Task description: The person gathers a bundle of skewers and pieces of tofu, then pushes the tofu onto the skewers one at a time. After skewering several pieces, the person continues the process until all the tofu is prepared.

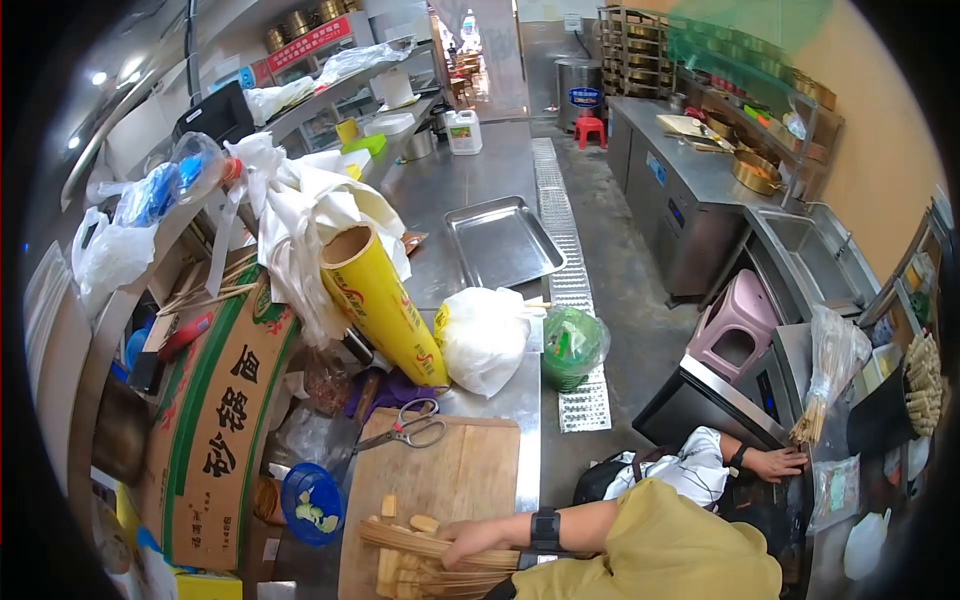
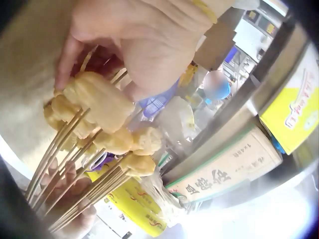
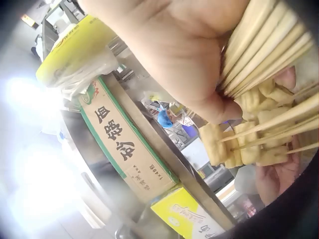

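In the head view my right hand (image 1: 475,540) grips a bundle of thin wooden skewers (image 1: 400,540) over the wooden cutting board (image 1: 470,450). Pale yellow food pieces (image 3: 244,144) are threaded on the skewers and show close up below the right hand (image 3: 174,59) in the right wrist view. My left hand (image 2: 134,45), outside the head view, curls thumb and fingers around the skewered pieces (image 2: 99,104); the sticks run down to the right hand's fingers. Two loose yellow pieces (image 1: 424,523) lie on the board. Scissors (image 1: 405,430) with grey handles rest at its far edge.
A blue bowl (image 1: 313,505) with pale scraps stands left of the board, near a long cardboard box (image 1: 220,440). Beyond are a yellow film roll (image 1: 385,305), a white plastic bag (image 1: 485,340) and a metal tray (image 1: 505,240). Another person's arm (image 1: 770,462) reaches in at right.
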Action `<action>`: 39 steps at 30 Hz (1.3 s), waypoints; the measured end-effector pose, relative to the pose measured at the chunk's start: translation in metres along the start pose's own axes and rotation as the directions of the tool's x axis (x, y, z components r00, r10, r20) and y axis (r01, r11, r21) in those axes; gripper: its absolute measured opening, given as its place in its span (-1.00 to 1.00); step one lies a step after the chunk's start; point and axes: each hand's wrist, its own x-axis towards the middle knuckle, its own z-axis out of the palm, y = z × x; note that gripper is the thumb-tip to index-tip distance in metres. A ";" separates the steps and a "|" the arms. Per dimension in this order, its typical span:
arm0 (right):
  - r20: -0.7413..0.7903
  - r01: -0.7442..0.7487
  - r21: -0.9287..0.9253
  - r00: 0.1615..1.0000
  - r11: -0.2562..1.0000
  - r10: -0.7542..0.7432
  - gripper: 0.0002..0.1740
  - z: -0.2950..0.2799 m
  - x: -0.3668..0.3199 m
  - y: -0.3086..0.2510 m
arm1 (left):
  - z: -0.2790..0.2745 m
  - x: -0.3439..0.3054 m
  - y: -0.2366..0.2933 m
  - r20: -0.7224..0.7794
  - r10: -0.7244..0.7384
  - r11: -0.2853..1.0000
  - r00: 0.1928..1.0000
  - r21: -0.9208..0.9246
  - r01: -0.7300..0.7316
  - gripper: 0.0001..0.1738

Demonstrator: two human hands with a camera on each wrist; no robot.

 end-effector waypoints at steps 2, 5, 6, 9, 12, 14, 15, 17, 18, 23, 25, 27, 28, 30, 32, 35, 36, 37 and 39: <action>0.101 -0.013 0.170 0.995 0.985 -0.004 -0.67 -0.004 -0.012 -0.013 | 0.007 -0.018 0.013 0.093 0.024 0.997 0.995 -0.069 -0.017 -0.50; 0.199 -0.019 0.378 0.978 0.926 -0.061 -0.67 -0.019 -0.016 -0.002 | 0.028 -0.034 0.040 0.208 0.117 0.986 0.971 -0.143 -0.089 -0.49; 0.190 -0.011 0.398 0.979 0.917 -0.070 -0.65 -0.024 -0.020 -0.001 | 0.036 -0.031 0.045 0.219 0.183 0.977 0.958 -0.153 -0.152 -0.44; 0.105 0.010 0.391 0.993 0.920 -0.055 -0.55 -0.039 -0.038 -0.021 | 0.090 -0.027 0.077 0.290 0.306 0.938 0.907 -0.252 -0.237 -0.51; -0.123 0.121 0.489 0.990 0.864 -0.068 -0.51 -0.054 -0.060 -0.034 | 0.135 -0.010 0.101 0.396 0.344 0.935 0.852 -0.231 -0.270 -0.54; -0.234 0.163 0.527 0.971 0.834 -0.041 -0.51 -0.064 -0.064 -0.039 | 0.133 0.020 0.094 0.401 0.332 0.943 0.854 -0.104 -0.317 -0.54; -0.273 0.164 0.489 0.961 0.857 -0.028 -0.51 -0.071 -0.063 -0.038 | 0.133 0.033 0.091 0.369 0.338 0.925 0.866 0.040 -0.378 -0.52; -0.358 0.168 0.425 0.934 0.889 -0.006 -0.54 -0.083 -0.061 -0.029 | 0.120 0.058 0.080 0.307 0.420 0.715 0.854 0.467 -0.520 -0.48; -0.367 0.144 0.393 0.930 0.908 0.011 -0.57 -0.089 -0.058 -0.023 | 0.111 0.070 0.073 0.297 0.498 0.470 0.815 0.698 -0.541 -0.45; -0.424 0.063 0.370 0.899 0.927 0.108 -0.69 -0.081 -0.048 -0.024 | 0.131 0.084 0.064 0.448 0.589 -0.183 0.673 0.885 -0.429 -0.34; -0.431 0.038 0.342 0.894 0.939 0.121 -0.70 -0.079 -0.044 -0.026 | 0.136 0.100 0.064 0.457 0.572 -0.306 0.681 0.889 -0.340 -0.29; -0.441 0.051 0.345 0.890 0.937 0.114 -0.72 -0.077 -0.044 -0.031 | 0.134 0.117 0.066 0.445 0.561 -0.264 0.698 0.895 -0.359 -0.34; -0.446 0.057 0.349 0.888 0.935 0.112 -0.72 -0.076 -0.044 -0.032 | 0.133 0.118 0.069 0.440 0.553 -0.245 0.708 0.898 -0.367 -0.36; -0.439 0.064 0.344 0.893 0.937 0.100 -0.71 -0.088 -0.043 -0.018 | 0.128 0.111 0.071 0.420 0.462 -0.184 0.781 0.907 -0.379 -0.47; -0.452 0.074 0.318 0.888 0.945 0.083 -0.72 -0.087 -0.043 -0.016 | 0.120 0.103 0.071 0.405 0.416 -0.171 0.814 0.914 -0.368 -0.57; -0.492 0.077 0.274 0.868 0.959 0.071 -0.75 -0.071 -0.044 -0.034 | 0.103 0.087 0.061 0.375 0.362 -0.174 0.854 0.927 -0.333 -0.71; -0.499 0.067 0.221 0.865 0.973 0.053 -0.74 -0.070 -0.044 -0.032 | 0.098 0.084 0.057 0.402 0.426 -0.162 0.810 0.915 -0.368 -0.73; -0.504 0.057 0.167 0.863 0.984 0.036 -0.74 -0.069 -0.042 -0.030 | 0.095 0.079 0.056 0.422 0.491 -0.151 0.762 0.903 -0.403 -0.76; -0.496 0.027 0.042 0.869 0.999 -0.003 -0.70 -0.066 -0.041 -0.032 | 0.096 0.070 0.054 0.458 0.604 -0.173 0.653 0.874 -0.454 -0.79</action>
